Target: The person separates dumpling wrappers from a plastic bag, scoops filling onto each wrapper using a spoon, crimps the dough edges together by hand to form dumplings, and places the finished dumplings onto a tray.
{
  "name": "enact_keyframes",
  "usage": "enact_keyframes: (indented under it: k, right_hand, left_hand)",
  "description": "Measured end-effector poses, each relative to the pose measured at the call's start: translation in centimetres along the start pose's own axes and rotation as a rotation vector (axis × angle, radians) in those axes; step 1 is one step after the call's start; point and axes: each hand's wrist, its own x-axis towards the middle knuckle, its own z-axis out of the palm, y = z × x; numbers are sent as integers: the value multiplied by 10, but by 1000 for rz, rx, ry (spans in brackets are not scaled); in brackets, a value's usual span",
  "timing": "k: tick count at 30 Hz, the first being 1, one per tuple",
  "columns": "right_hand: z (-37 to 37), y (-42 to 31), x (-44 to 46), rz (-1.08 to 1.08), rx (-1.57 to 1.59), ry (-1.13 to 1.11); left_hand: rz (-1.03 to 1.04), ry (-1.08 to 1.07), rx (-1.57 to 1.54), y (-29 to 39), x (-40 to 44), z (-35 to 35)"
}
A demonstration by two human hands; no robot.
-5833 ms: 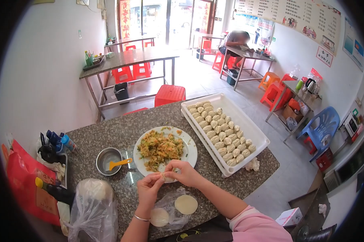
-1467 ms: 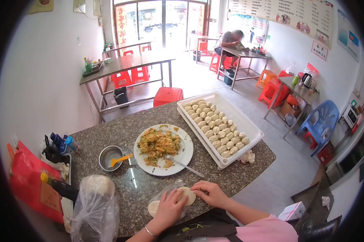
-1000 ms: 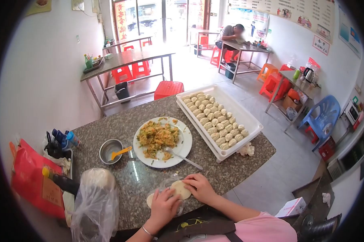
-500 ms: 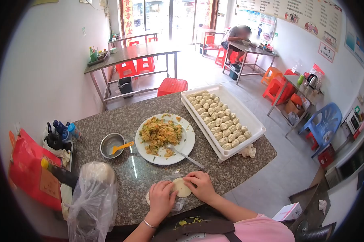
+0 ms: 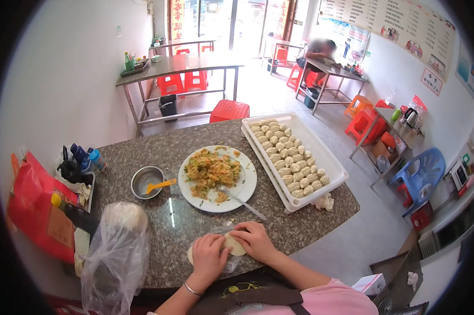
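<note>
Near the counter's front edge, my left hand (image 5: 209, 255) and my right hand (image 5: 254, 240) both have their fingers on one round dough wrapper (image 5: 234, 245), at its left and upper right edges. A second wrapper (image 5: 190, 255) shows partly from under my left hand, and thin clear plastic lies beneath. Beyond my hands, a white plate (image 5: 195, 202) bears chopped filling (image 5: 212, 169) and a metal spoon (image 5: 247, 205). To the right, rows of pleated dumplings (image 5: 288, 157) fill much of a white tray (image 5: 329, 161).
Left on the granite counter (image 5: 163, 220) are a metal bowl (image 5: 141, 184) with a yellow scraper, a plastic bag (image 5: 116, 257) holding dough, a dark bottle (image 5: 74, 212) and a red bag (image 5: 37, 210). A person (image 5: 317, 52) sits at a far table.
Earlier my hands were pinching dough over the plate, and two wrappers lay uncovered. Now both hands are on a wrapper at the counter, and the spoon rests on the plate.
</note>
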Motion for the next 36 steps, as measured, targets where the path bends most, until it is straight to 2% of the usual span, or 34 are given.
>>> enact_keyframes:
  k: [13, 19, 22, 28, 36]
  right_hand:
    - [-7, 2, 9, -64, 12, -30]
    - [-6, 4, 11, 5, 13, -64]
    - [-6, -1, 8, 58, 45, 19]
    - [-24, -19, -8, -33, -19, -192]
    - [-15, -14, -11, 8, 34, -85]
  left_hand:
    - [-10, 17, 4, -2, -3, 1]
    - [-62, -30, 27, 4, -2, -4]
    - [-63, 2, 54, 1, -5, 1]
    - [-121, -90, -34, -6, -2, -4]
    - [-130, -162, -36, -8, -2, -7]
